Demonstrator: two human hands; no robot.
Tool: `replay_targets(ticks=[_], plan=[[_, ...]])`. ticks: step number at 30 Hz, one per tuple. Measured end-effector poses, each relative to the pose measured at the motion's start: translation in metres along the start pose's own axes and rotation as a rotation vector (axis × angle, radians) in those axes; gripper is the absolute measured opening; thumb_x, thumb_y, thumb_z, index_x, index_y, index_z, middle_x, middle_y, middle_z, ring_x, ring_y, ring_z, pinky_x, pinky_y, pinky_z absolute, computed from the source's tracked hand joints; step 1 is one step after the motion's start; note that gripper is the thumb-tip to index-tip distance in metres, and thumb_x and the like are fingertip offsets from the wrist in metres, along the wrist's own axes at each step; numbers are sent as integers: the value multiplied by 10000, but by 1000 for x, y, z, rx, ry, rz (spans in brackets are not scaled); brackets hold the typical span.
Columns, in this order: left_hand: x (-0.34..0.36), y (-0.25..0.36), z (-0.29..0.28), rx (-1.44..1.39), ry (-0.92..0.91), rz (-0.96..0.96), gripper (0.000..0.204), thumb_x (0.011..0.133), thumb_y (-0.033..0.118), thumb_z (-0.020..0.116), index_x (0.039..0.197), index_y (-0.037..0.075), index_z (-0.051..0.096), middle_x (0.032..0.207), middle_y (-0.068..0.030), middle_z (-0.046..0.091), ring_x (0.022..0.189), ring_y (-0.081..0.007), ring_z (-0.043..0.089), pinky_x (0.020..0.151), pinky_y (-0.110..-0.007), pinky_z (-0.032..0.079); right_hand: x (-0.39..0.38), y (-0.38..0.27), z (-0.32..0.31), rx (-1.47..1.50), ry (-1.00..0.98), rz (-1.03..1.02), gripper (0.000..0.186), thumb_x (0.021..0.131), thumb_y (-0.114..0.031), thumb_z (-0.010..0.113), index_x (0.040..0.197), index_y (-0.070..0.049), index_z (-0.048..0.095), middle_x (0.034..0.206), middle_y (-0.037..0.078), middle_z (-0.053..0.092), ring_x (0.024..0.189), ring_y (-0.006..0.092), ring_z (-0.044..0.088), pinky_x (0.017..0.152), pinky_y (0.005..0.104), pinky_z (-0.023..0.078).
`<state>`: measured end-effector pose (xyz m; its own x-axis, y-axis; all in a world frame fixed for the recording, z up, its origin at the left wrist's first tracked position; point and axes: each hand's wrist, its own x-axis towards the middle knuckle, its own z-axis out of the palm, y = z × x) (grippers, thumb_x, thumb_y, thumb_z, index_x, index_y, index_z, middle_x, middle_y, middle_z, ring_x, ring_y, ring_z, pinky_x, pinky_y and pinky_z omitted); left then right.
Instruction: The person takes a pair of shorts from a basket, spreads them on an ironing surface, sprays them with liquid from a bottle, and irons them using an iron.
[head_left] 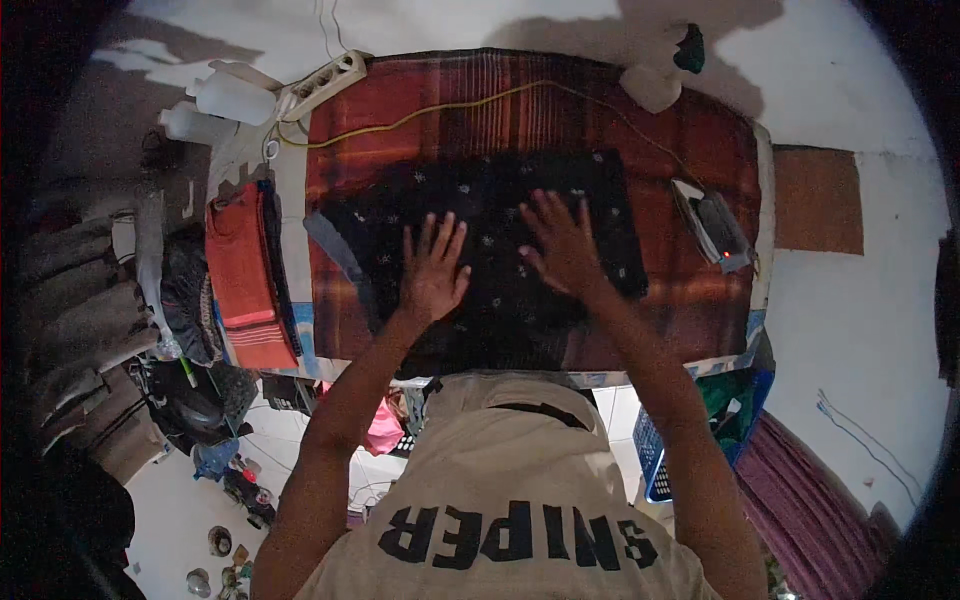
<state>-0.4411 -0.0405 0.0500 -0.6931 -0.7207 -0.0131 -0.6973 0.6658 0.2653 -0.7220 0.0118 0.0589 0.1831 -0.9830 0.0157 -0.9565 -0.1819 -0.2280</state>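
Note:
A black garment with small pale motifs [485,285] lies spread over a dark red patterned blanket on the table. Its left edge shows a grey-blue strip. My left hand [435,272] rests palm down on the left part of the cloth, fingers spread. Palm down on the right part is my right hand [563,245], also with spread fingers. Neither hand holds anything. To the right, on the blanket, an iron [720,232] with a small red light lies with its cord running toward the back.
The red blanket [700,150] covers the table. A yellow cord [440,113] crosses its back, near a white power strip [325,85]. Folded orange clothes [243,270] lie at the left edge; white bottles [232,98] stand behind. A blue basket [655,465] sits below right.

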Motion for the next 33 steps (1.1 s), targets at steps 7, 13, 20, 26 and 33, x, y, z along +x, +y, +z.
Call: replay_targets(ticks=[7, 13, 20, 26, 33], plan=[[6, 31, -16, 164, -175, -150, 792, 989, 356, 626, 1669, 61, 346, 1753, -203, 237, 1631, -469, 146, 1269, -738, 116, 28, 89, 6, -272, 82, 355, 672, 1125, -532, 408, 1696, -190, 317, 1779, 137, 217, 1643, 344, 199, 1284, 714, 104], [44, 7, -2, 76, 77, -216, 752, 1032, 396, 568, 1646, 10, 370, 1748, -232, 239, 1630, -491, 126, 1275, -728, 89, -3, 20, -4, -75, -32, 96, 693, 1127, -558, 381, 1698, -174, 306, 1782, 161, 193, 1645, 353, 184, 1272, 733, 103], [57, -9, -3, 261, 38, -318, 769, 1058, 434, 550, 1646, -15, 343, 1741, -254, 239, 1623, -497, 141, 1265, -733, 126, 2, 13, 12, -120, 19, 302, 727, 1108, -598, 403, 1704, -196, 294, 1790, 156, 162, 1664, 333, 115, 1281, 726, 81], [-60, 79, 12, -55, -110, -2, 810, 1053, 487, 587, 1683, 59, 309, 1756, -214, 226, 1632, -451, 160, 1280, -707, 124, -105, 23, 4, -119, -93, 345, 729, 1114, -583, 406, 1713, -189, 274, 1789, 166, 168, 1663, 361, 105, 1288, 709, 69], [-62, 92, 20, 91, -99, -41, 884, 1048, 579, 553, 1691, 42, 274, 1765, -221, 211, 1632, -438, 177, 1297, -675, 105, -123, 80, 4, -126, 188, 472, 730, 1119, -500, 478, 1683, -67, 311, 1748, 229, 259, 1631, 407, 210, 1286, 670, 146]])
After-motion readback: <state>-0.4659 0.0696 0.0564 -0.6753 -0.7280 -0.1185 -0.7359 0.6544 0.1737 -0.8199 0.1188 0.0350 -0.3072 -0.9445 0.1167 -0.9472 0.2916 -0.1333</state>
